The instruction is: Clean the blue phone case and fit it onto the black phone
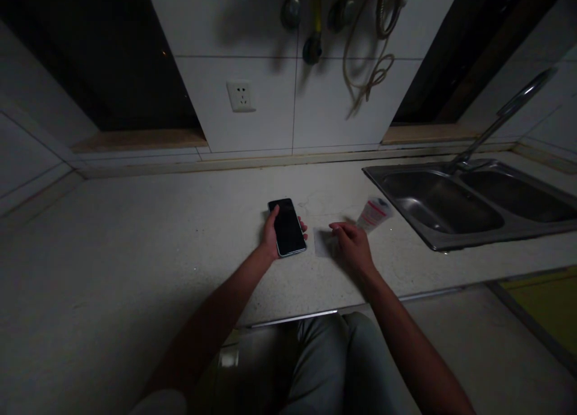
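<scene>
Two hands over the pale counter (135,253), dim light. Left hand (270,238) grips a phone (287,227) from its left edge: thumb across the upper left of the dark screen, fingertips showing at the right edge. Phone faces up, low over the counter or resting on it; cannot tell which. Its long axis runs away from the body, top tipped slightly left.

Just right of the phone, apart from it, lies a thin translucent sheet (321,242), flat on the counter, about the phone's outline, long axis roughly parallel to the phone's. Right hand (354,244) is the nearer one: palm down, fingers loosely stretched leftward, tips on or at the sheet's right edge. No pinch visible; contact itself too dark to confirm.

Beyond the right hand, near the knuckles, a white packet (374,214) with red print lies angled toward the sink (451,208). Both forearms come in from below, wrists low, the right elbow out.
</scene>
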### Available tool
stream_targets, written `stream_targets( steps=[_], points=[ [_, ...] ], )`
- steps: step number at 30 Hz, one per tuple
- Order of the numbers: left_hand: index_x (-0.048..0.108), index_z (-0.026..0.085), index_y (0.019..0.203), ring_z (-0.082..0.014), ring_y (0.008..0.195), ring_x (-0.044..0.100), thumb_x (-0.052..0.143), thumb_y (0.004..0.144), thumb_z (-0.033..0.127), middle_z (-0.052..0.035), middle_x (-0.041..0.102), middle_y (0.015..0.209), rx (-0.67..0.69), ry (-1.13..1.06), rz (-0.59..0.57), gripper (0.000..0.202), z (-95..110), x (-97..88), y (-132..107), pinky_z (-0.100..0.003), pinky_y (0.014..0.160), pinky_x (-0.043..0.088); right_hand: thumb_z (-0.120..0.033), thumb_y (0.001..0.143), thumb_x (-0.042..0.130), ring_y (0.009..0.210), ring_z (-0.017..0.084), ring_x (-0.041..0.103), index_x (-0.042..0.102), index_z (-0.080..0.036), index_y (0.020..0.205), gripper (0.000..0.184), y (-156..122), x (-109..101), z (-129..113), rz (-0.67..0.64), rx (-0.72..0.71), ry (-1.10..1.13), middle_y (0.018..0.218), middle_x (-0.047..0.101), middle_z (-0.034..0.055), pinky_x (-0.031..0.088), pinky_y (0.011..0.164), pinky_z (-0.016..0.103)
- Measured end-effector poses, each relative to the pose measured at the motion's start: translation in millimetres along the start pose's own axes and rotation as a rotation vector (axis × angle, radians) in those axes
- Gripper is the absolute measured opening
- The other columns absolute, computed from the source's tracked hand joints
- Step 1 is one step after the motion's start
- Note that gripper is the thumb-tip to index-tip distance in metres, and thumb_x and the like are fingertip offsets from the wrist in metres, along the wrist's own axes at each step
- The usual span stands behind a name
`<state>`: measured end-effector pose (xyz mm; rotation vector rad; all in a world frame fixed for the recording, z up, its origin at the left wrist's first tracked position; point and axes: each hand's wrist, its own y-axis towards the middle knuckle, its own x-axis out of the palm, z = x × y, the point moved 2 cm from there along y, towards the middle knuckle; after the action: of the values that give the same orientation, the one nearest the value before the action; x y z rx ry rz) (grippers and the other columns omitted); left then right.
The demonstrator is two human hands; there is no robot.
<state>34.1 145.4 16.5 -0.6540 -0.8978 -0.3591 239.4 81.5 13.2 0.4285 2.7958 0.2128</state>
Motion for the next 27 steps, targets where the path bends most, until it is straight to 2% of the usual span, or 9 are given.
stream_targets(
  steps=[3, 8, 11, 14, 18, 23, 27],
  points=[
    [0.069, 0.01, 0.096, -0.0249, 0.073, 0.07, 0.046, 0.088, 0.074, -0.0141, 0.072, 0.08, -0.038, 0.017, -0.018, 0.068, -0.6, 0.1, -0.2, -0.043, 0.071, 0.058, -0.055, 0.089, 0.058, 0.059, 0.018, 0.056, 0.074, -0.017, 0.092, 0.041, -6.9, 1.2, -0.4, -0.025, -0.005, -0.053, 0.075, 0.069, 0.0048, 0.042, 0.055, 0.029],
    [0.069, 0.008, 0.099, -0.0272, 0.075, 0.071, 0.034, 0.087, 0.082, -0.0162, 0.072, 0.081, -0.097, 0.032, -0.072, 0.082, -2.2, 2.3, -0.2, -0.046, 0.076, 0.057, -0.05, 0.093, 0.054, 0.07, 0.022, 0.062, 0.075, -0.018, 0.09, 0.039, -11.0, 5.5, -5.9, -0.094, -0.11, -0.183, 0.078, 0.073, 0.0073, 0.047, 0.065, 0.033],
    [0.069, 0.01, 0.096, -0.026, 0.071, 0.07, 0.033, 0.089, 0.079, -0.0151, 0.072, 0.079, -0.062, 0.049, -0.048, 0.078, -2.5, 1.9, 1.0, -0.046, 0.075, 0.057, -0.044, 0.093, 0.052, 0.077, 0.024, 0.066, 0.076, -0.017, 0.09, 0.036, -11.5, 7.5, -6.5, -0.131, -0.178, -0.244, 0.086, 0.076, 0.0096, 0.048, 0.071, 0.034],
    [0.069, 0.011, 0.092, -0.0233, 0.068, 0.069, 0.035, 0.09, 0.076, -0.0131, 0.07, 0.077, 0.008, 0.057, -0.046, 0.073, -0.9, 1.7, 1.1, -0.042, 0.071, 0.057, -0.043, 0.094, 0.051, 0.08, 0.024, 0.068, 0.077, -0.018, 0.092, 0.036, -12.3, 9.2, -5.4, -0.167, -0.212, -0.285, 0.089, 0.077, 0.0101, 0.048, 0.073, 0.035],
    [0.069, 0.012, 0.091, -0.0224, 0.066, 0.067, 0.03, 0.088, 0.081, -0.0119, 0.069, 0.076, 0.051, 0.092, -0.063, 0.079, 1.9, 4.0, -0.6, -0.04, 0.067, 0.057, -0.043, 0.095, 0.051, 0.08, 0.024, 0.068, 0.078, -0.019, 0.095, 0.036, -12.8, 10.1, -3.0, -0.191, -0.222, -0.315, 0.088, 0.077, 0.0097, 0.049, 0.074, 0.035],
    [0.069, 0.014, 0.093, -0.0247, 0.07, 0.068, 0.029, 0.082, 0.089, -0.012, 0.07, 0.079, 0.061, 0.065, -0.005, 0.086, 1.6, 4.1, 0.4, -0.045, 0.073, 0.057, -0.043, 0.095, 0.051, 0.087, 0.026, 0.07, 0.077, -0.02, 0.097, 0.035, -12.9, 9.7, -1.2, -0.175, -0.221, -0.288, 0.095, 0.078, 0.0102, 0.05, 0.078, 0.036],
    [0.07, 0.012, 0.103, -0.0296, 0.08, 0.072, 0.022, 0.084, 0.088, -0.0162, 0.073, 0.086, 0.028, 0.066, -0.027, 0.092, -1.2, 2.5, 1.5, -0.049, 0.079, 0.057, -0.043, 0.096, 0.051, 0.086, 0.025, 0.069, 0.077, -0.019, 0.098, 0.035, -14.1, 9.6, -4.2, -0.161, -0.214, -0.243, 0.096, 0.078, 0.0101, 0.051, 0.08, 0.037]
  ],
)
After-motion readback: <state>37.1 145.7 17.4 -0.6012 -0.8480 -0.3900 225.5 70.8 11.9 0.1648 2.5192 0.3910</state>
